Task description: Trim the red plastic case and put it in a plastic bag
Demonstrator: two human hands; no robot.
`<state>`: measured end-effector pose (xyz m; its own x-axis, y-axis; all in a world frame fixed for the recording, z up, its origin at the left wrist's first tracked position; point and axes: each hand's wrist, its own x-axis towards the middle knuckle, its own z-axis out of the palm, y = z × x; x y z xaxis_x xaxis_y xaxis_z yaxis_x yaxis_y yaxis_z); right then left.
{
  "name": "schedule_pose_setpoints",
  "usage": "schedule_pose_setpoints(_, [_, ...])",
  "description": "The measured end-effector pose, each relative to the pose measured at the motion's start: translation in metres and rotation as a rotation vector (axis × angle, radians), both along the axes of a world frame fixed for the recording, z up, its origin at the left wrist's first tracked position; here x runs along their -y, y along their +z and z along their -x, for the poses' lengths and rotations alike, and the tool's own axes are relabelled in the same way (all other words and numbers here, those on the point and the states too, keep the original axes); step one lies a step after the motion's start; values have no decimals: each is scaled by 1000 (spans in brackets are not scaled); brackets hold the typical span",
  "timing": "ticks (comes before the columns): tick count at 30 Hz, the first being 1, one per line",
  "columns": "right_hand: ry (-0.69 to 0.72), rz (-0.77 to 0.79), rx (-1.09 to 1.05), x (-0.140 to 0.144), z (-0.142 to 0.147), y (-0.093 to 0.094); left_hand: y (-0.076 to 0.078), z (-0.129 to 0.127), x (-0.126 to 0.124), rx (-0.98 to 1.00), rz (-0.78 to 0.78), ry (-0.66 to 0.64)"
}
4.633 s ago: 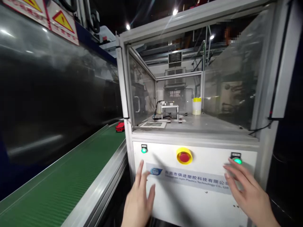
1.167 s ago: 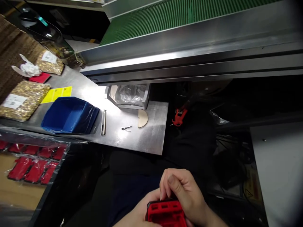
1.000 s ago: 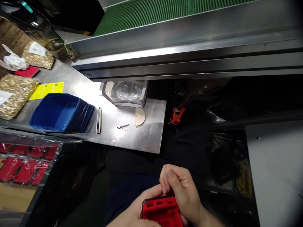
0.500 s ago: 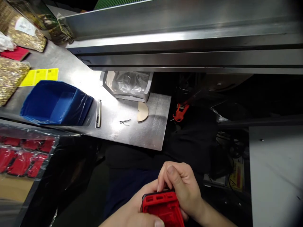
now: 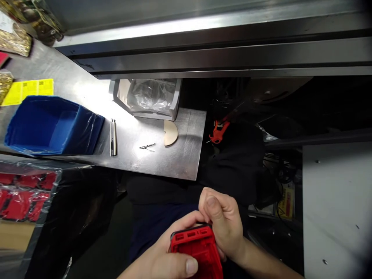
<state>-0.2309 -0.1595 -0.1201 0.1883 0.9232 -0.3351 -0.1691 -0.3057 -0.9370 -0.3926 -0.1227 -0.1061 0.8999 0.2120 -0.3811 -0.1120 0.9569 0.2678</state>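
Gripping a red plastic housing (image 5: 196, 248) together, left hand (image 5: 165, 259) now thumbs its near side; right hand (image 5: 225, 226) keeps pinching its far edge, below the steel worktable (image 5: 162, 159).

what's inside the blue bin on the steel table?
The blue plastic bin on the steel table shows only a clear plastic liner and bare blue walls; no parts visible. Its near inner corner is hidden by the front wall.

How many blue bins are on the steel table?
1: the blue bin sits at the left end of the steel table, left of the knife. More may lie off-frame.
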Motion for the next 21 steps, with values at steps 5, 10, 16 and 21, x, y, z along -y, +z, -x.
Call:
schedule_pose_setpoints(5, [105,-97,-66,0,-3,1,1,-5,-7,-56,-99,-22])
schedule_pose_setpoints(10, [40,-106,37,2,-4,-1,-4,0,0,-67,-61,-21])
schedule_pose_setpoints(16, [8,-150,1,3,-1,-4,-6,-2,0,-71,-56,-12])
schedule_pose_setpoints(21, [-46,-241,155,4,-3,-2,-5,-1,0,-98,-90,-40])
